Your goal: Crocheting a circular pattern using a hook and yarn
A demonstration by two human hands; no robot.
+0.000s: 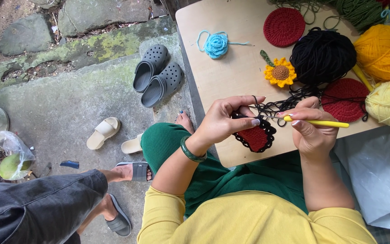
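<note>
Hands working close together over the table (pixel 231 58) near edge. Left hand (pixel 225 121) is pinching the red-and-black crochet piece (pixel 256 135), keeping it taut for stitching. Right hand (pixel 310 131) is gripping the yellow hook (pixel 321 123), feeding black strand from the black yarn ball (pixel 322 55) just beyond. Piece is overhanging the table edge; open board left of the ball.

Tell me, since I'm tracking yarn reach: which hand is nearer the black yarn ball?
Right. The right hand, holding the yellow crochet hook, sits just below the black yarn ball; the left hand lies farther left.
</note>
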